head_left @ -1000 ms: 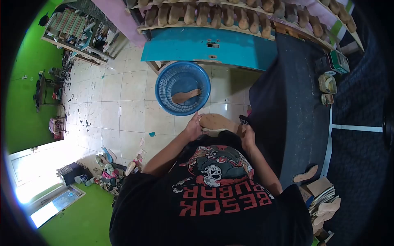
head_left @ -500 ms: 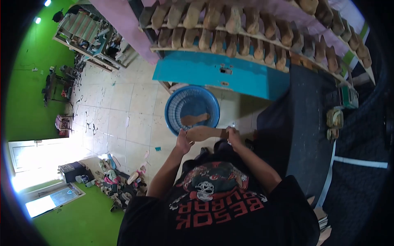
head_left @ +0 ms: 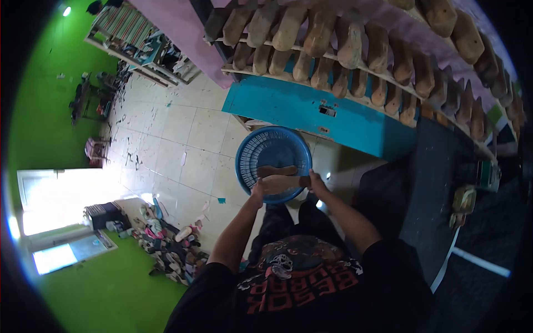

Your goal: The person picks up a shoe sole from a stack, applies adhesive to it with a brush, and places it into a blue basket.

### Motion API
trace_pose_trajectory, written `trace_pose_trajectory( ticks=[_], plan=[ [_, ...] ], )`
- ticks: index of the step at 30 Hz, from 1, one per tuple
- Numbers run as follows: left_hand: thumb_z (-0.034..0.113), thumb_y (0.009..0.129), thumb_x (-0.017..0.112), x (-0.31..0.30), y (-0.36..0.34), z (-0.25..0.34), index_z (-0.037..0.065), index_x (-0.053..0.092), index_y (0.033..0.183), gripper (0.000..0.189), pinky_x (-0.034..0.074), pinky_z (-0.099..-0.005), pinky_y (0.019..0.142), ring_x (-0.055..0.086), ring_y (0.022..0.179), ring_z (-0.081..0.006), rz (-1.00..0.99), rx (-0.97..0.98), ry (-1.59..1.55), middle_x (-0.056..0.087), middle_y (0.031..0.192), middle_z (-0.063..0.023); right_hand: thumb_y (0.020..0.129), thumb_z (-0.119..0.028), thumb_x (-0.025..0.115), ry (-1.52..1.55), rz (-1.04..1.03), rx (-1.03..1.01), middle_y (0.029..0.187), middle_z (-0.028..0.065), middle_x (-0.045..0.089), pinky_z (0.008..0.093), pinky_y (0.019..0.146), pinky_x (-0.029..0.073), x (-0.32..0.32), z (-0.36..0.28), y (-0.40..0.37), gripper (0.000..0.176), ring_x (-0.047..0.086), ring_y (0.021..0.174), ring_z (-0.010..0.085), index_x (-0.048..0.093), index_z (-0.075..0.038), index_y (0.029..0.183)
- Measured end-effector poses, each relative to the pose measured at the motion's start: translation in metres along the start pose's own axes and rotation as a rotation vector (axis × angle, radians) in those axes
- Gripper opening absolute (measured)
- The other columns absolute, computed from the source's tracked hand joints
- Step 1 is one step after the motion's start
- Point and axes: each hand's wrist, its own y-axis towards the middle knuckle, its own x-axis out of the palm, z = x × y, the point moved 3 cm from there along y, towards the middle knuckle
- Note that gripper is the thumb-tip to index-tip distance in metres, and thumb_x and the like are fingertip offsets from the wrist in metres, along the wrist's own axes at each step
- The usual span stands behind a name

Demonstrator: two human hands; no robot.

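Note:
A brown sole-shaped piece, like an insole, spans between my two hands over a round blue plastic basket. My left hand grips its broad end, and my right hand is closed on the narrower end, which has a darker patch. A second brown insole lies inside the basket, just beyond the held one. The near part of the basket is partly hidden behind the held piece.
Wooden shoe lasts stand in rows on shelves above a turquoise panel. A dark-covered table is at my right. A shoe pile lies at lower left, and scraps dot the tiled floor.
Both hands and the held insole have moved over the basket, from its near edge. My view has shifted, so the shelves appear lower and further right.

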Motion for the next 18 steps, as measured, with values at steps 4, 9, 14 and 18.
trace_pose_trajectory(
  ticks=[4, 9, 14, 18],
  plan=[
    [0.070, 0.097, 0.041, 0.007, -0.018, 0.041, 0.011, 0.026, 0.161, 0.089, 0.032, -0.0553, 0.115, 0.030, 0.149, -0.0360, -0.023, -0.121, 0.031, 0.028, 0.164, -0.0175, 0.104, -0.065, 0.039, 0.028, 0.124, -0.135, 0.082, 0.0027, 0.058, 0.0285, 0.060, 0.045, 0.013, 0.008, 0.017, 0.060, 0.056, 0.071, 0.0125, 0.056, -0.008, 0.108],
    [0.072, 0.098, 0.035, -0.039, 0.069, 0.017, 0.020, 0.027, 0.162, 0.083, 0.030, -0.0561, 0.117, 0.028, 0.150, -0.0384, -0.081, 0.123, 0.636, 0.012, 0.169, -0.0150, 0.105, -0.061, 0.041, -0.350, 0.381, -0.481, 0.087, 0.0041, 0.059, 0.0294, 0.071, 0.049, 0.045, 0.049, 0.056, 0.059, 0.058, 0.079, 0.0137, 0.060, -0.005, 0.108],
    [0.065, 0.102, 0.032, -0.054, 0.054, 0.084, 0.018, 0.020, 0.163, 0.078, 0.027, -0.0561, 0.118, 0.024, 0.151, -0.0366, -0.236, -0.199, 0.385, 0.021, 0.167, -0.0155, 0.103, -0.065, 0.043, 0.147, 0.167, -0.123, 0.111, 0.0092, 0.059, 0.0362, 0.086, 0.052, 0.075, 0.014, 0.035, 0.065, 0.062, 0.092, 0.0201, 0.052, -0.007, 0.131],
    [0.067, 0.098, 0.040, -0.047, 0.064, 0.114, 0.020, 0.020, 0.163, 0.083, 0.018, -0.0573, 0.120, 0.022, 0.153, -0.0354, -0.304, -0.131, 0.381, 0.025, 0.166, -0.0156, 0.100, -0.071, 0.040, 0.305, 0.254, -0.003, 0.138, 0.0146, 0.051, 0.0430, 0.100, 0.047, 0.087, 0.024, 0.065, 0.081, 0.060, 0.116, 0.0322, 0.030, -0.012, 0.156]
  ],
)
